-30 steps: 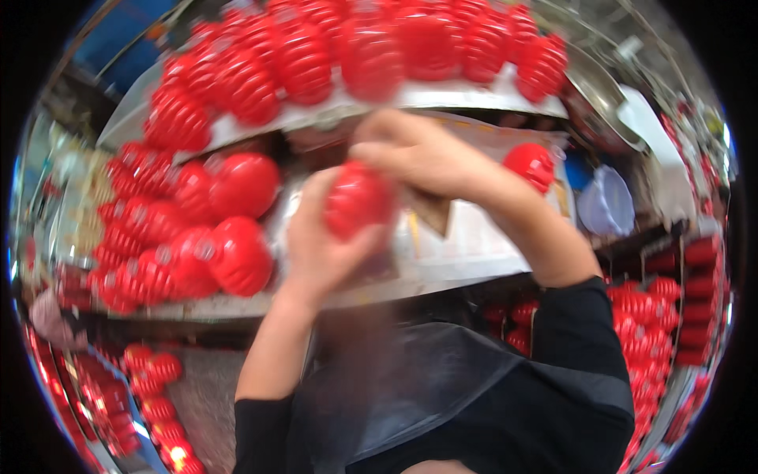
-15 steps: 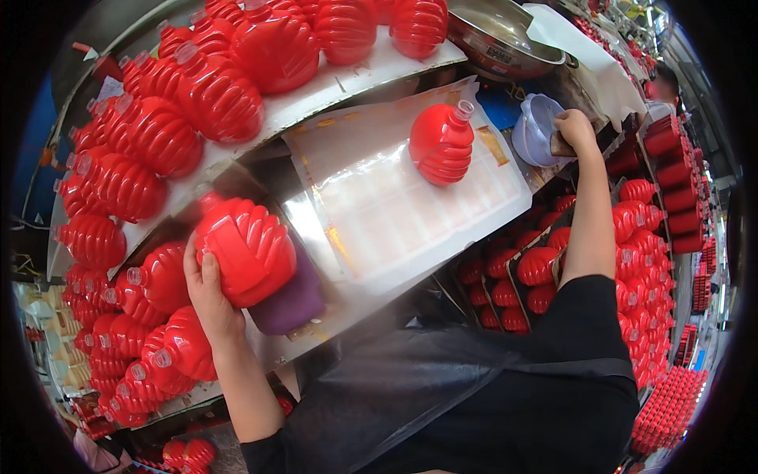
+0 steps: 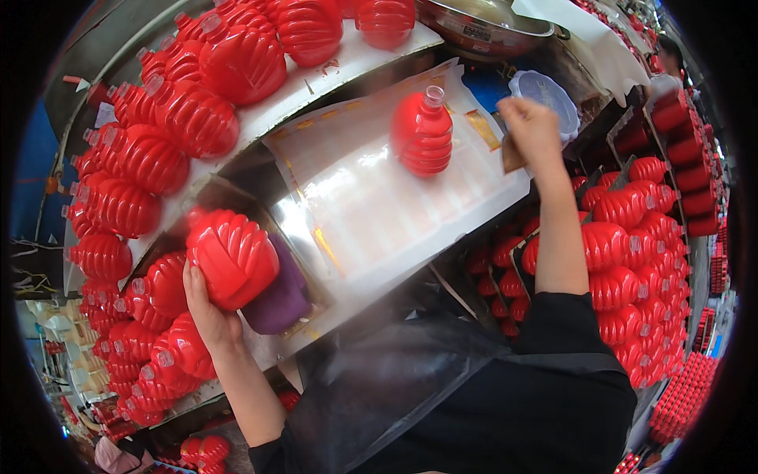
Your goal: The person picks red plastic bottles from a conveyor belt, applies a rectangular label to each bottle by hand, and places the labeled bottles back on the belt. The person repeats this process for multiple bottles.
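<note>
My left hand [image 3: 212,312] is closed on the side of a red ribbed plastic bottle [image 3: 234,257]. This bottle is over a purple pad [image 3: 284,296] at the left end of the bench, with a smooth slanting band across its ribs. In my right hand [image 3: 533,130] is a flat brown piece [image 3: 513,158], perhaps a brush or scraper; its kind is blurred. It hangs beside the right edge of a white translucent sheet [image 3: 363,213]. Another red bottle [image 3: 425,138], clear neck up, stands on that sheet.
A pale lilac bucket [image 3: 560,99] stands beyond my right hand. Red bottles [image 3: 217,67] crowd a white shelf [image 3: 316,87] at the back left; more bottles [image 3: 612,268] are stacked at right. A wide metal pan [image 3: 482,31] is at the back.
My right hand has come away from the bucket to the left, bringing the brown piece with it. My left hand keeps its hold on the bottle. The whole view has shifted slightly.
</note>
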A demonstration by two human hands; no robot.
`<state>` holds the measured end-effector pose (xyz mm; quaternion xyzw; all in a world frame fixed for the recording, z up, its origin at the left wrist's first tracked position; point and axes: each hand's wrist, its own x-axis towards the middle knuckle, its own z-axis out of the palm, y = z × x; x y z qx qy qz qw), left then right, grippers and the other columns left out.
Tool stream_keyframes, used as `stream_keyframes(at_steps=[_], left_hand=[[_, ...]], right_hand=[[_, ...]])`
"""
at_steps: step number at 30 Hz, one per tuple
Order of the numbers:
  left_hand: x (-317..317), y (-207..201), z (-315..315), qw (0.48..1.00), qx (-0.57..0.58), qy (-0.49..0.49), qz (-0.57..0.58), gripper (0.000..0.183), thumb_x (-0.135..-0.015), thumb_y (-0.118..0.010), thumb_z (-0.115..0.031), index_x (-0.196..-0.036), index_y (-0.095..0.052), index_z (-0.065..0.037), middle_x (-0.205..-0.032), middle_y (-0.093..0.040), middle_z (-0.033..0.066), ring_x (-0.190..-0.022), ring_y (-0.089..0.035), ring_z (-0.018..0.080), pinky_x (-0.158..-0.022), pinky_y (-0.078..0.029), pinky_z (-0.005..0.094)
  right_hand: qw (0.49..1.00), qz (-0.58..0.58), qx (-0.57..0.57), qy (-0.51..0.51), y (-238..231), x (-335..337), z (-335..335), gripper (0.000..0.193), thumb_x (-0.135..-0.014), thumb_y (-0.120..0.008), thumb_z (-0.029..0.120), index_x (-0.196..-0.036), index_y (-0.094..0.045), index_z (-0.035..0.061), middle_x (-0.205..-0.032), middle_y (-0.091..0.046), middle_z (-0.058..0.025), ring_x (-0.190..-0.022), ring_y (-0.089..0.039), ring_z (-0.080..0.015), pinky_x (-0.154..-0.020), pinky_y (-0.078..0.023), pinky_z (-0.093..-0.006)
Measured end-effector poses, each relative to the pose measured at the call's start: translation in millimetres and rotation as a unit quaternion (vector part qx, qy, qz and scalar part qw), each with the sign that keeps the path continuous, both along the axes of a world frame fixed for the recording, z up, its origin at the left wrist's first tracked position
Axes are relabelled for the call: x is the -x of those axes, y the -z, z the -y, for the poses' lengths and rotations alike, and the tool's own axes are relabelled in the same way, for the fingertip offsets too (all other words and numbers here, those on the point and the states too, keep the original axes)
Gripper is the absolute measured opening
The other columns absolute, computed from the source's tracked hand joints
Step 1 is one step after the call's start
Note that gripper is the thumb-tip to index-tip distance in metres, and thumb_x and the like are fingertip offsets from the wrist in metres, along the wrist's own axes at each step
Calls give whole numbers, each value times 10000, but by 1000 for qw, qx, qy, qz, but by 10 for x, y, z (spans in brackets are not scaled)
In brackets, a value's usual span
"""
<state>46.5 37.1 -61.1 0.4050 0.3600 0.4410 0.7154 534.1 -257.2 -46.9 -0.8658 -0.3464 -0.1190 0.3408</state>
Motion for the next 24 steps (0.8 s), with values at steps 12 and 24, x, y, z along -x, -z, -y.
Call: stream_keyframes(at_steps=[12,24], left_hand=[[-41,63,-27,999,-36,4,-6,426,-1107,-529,-325,-1411,-538,-28,-1379,-614,95,-1261,-601,205,-1117,-476,395],[-45,15,129,989,-135,12,-61,729,-980,-734,-252,-1556,-372,9,-1467,-499,163,-1323,-520,225,-1140,-430,373]], right_hand=[[931,83,351,-52,580,1410,642,499,-888,-578,26,-1386,-572,-8,-1402,-633,-199,-837,-746,-365,-730,-613,-446],[974,-142,168,-45,261,1179,653,122,-913,-730,66,-1009,-766,0,-898,-772,-153,-793,-766,-231,-729,-591,-336]])
